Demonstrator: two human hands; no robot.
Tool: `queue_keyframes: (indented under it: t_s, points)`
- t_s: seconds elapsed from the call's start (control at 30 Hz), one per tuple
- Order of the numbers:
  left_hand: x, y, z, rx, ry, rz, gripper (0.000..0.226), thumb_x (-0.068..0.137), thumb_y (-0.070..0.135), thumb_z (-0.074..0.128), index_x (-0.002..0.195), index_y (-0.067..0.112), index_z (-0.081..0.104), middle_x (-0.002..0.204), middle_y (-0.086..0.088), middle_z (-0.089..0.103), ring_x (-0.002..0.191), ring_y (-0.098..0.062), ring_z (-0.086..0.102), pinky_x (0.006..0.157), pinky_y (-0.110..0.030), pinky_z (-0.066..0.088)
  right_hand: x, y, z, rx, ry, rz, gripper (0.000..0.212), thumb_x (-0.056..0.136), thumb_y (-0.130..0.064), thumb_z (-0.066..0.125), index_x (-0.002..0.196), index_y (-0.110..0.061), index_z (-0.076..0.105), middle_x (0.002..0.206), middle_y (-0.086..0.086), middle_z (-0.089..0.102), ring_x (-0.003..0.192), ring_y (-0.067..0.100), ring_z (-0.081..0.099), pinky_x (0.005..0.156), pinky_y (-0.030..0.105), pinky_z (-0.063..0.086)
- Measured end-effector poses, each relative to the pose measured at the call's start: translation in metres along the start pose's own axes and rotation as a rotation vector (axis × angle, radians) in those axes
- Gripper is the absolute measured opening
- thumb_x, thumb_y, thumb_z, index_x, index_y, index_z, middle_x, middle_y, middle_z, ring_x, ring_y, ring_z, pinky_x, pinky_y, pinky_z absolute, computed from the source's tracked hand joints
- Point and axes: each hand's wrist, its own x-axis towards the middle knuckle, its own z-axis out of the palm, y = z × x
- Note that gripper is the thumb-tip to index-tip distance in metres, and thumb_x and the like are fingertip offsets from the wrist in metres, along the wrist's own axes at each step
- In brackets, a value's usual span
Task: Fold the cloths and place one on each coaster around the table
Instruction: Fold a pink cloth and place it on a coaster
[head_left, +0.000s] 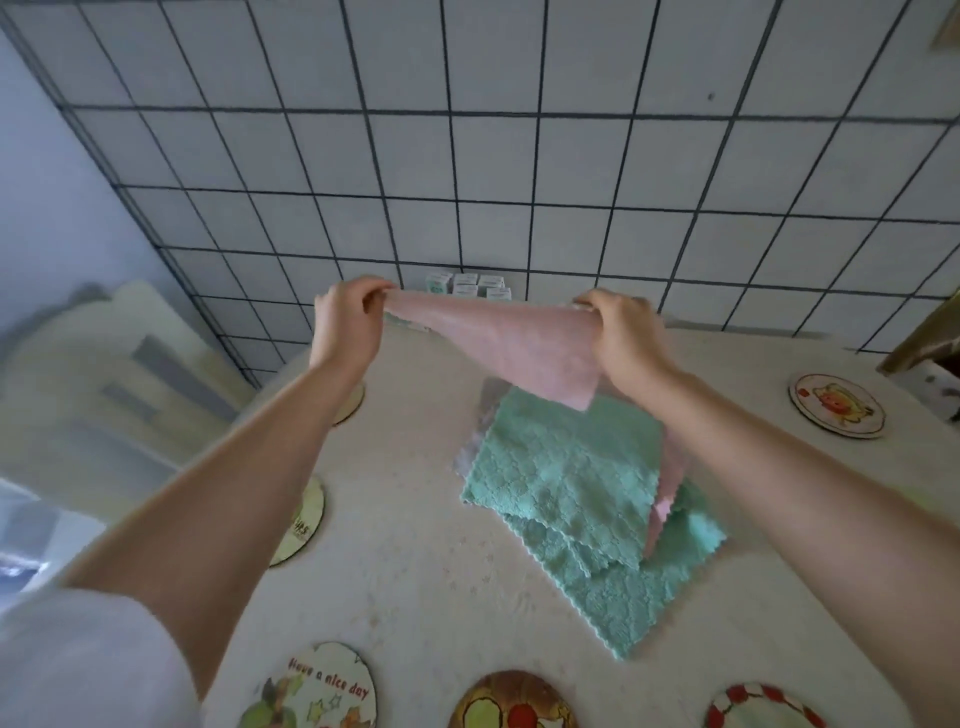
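Both hands' fingers (376, 292) pinching pink cloth (498, 343)

I have a pink cloth (511, 343) lifted above the table (415, 571), my left hand (345, 325) and right hand (626, 335) pinching its far corners. Teal cloths (566, 478) are piled beneath; round coasters (836, 405) ring the near and side edges.

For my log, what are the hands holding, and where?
A pink cloth, pinched at its two upper corners by the left hand and right hand, hanging above the table.
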Motion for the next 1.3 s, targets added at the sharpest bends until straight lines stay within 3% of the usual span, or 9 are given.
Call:
queue_keyframes:
  t_s: [0.17, 0.27, 0.5, 0.67, 0.73, 0.87, 0.97, 1.1, 1.3]
  points:
    - [-0.046, -0.051, -0.08, 0.089, 0.086, -0.008, 0.023, 0.093, 0.006, 0.052, 0.105, 0.009, 0.071, 0.092, -0.002, 0.072, 0.072, -0.019, 0.064, 0.085, -0.023, 0.048, -0.03, -0.063, 0.03, 0.133, -0.072, -0.084, 0.037, 0.082, -0.001, 0.048, 0.107, -0.022, 0.067, 0.1, 0.008, 0.072, 0.086, 0.024, 0.067, 0.076, 0.034, 0.054]
    - [-0.09, -0.095, -0.111, 0.158, 0.062, 0.0, 0.024, 0.091, 0.002, 0.054, 0.105, 0.009, 0.071, 0.102, -0.006, 0.072, 0.088, -0.023, 0.067, 0.092, -0.034, 0.05, -0.072, -0.089, 0.054, 0.087, -0.164, -0.164, 0.035, 0.087, -0.002, 0.051, 0.114, -0.019, 0.066, 0.11, 0.005, 0.07, 0.1, 0.023, 0.064, 0.083, 0.031, 0.05]
    - [-0.211, -0.202, -0.133, 0.229, -0.221, 0.13, 0.027, 0.078, -0.009, 0.068, 0.098, 0.007, 0.074, 0.101, -0.006, 0.073, 0.084, -0.018, 0.072, 0.083, -0.032, 0.056, -0.184, -0.099, 0.132, 0.05, -0.525, -0.164, 0.031, 0.092, -0.01, 0.054, 0.122, -0.013, 0.062, 0.128, 0.007, 0.06, 0.124, 0.019, 0.052, 0.101, 0.021, 0.034]
    - [-0.29, -0.248, -0.129, 0.28, -0.431, 0.266, 0.018, 0.08, 0.008, 0.07, 0.097, 0.015, 0.075, 0.102, 0.0, 0.073, 0.093, -0.016, 0.071, 0.088, -0.036, 0.053, -0.265, -0.085, 0.154, 0.039, -0.73, -0.159, 0.032, 0.095, -0.011, 0.051, 0.126, -0.016, 0.058, 0.135, 0.001, 0.054, 0.127, 0.01, 0.048, 0.106, 0.011, 0.023]
    - [-0.309, -0.257, -0.129, 0.278, -0.494, 0.322, 0.025, 0.095, 0.022, 0.051, 0.098, 0.015, 0.075, 0.103, 0.002, 0.073, 0.097, -0.015, 0.07, 0.088, -0.036, 0.055, -0.286, -0.079, 0.157, 0.0, -0.779, -0.172, 0.031, 0.093, -0.01, 0.055, 0.122, -0.017, 0.061, 0.131, 0.0, 0.058, 0.127, 0.009, 0.048, 0.108, 0.013, 0.026]
    - [-0.327, -0.265, -0.119, 0.306, -0.621, 0.318, 0.033, 0.087, 0.027, 0.046, 0.102, 0.019, 0.073, 0.108, 0.006, 0.071, 0.106, -0.016, 0.065, 0.095, -0.031, 0.05, -0.306, -0.074, 0.163, -0.02, -0.722, -0.105, 0.026, 0.089, -0.014, 0.061, 0.114, -0.019, 0.067, 0.123, -0.006, 0.064, 0.128, 0.009, 0.047, 0.105, 0.013, 0.025]
    - [-0.332, -0.264, -0.104, 0.323, -0.684, 0.355, 0.03, 0.079, 0.022, 0.068, 0.109, 0.021, 0.071, 0.119, 0.006, 0.067, 0.114, -0.013, 0.061, 0.102, -0.029, 0.042, -0.315, -0.074, 0.167, -0.028, -0.726, -0.088, 0.028, 0.092, -0.018, 0.056, 0.119, -0.018, 0.064, 0.127, -0.006, 0.06, 0.13, 0.007, 0.043, 0.104, 0.009, 0.019]
    - [-0.335, -0.258, -0.091, 0.337, -0.818, 0.36, 0.061, 0.065, 0.036, 0.083, 0.122, 0.025, 0.064, 0.129, 0.007, 0.06, 0.119, -0.011, 0.057, 0.103, -0.032, 0.038, -0.318, -0.072, 0.168, 0.005, -0.707, -0.019, 0.028, 0.093, -0.019, 0.056, 0.12, -0.018, 0.063, 0.127, -0.007, 0.06, 0.126, 0.004, 0.046, 0.103, 0.007, 0.021]
    - [-0.337, -0.248, -0.071, 0.392, -0.875, 0.341, 0.074, 0.073, 0.05, 0.073, 0.137, 0.023, 0.047, 0.14, 0.005, 0.05, 0.128, -0.013, 0.049, 0.106, -0.037, 0.034, -0.307, -0.074, 0.169, 0.136, -0.596, 0.121, 0.019, 0.089, -0.02, 0.063, 0.106, -0.018, 0.07, 0.099, -0.007, 0.072, 0.088, -0.001, 0.065, 0.082, 0.006, 0.045]
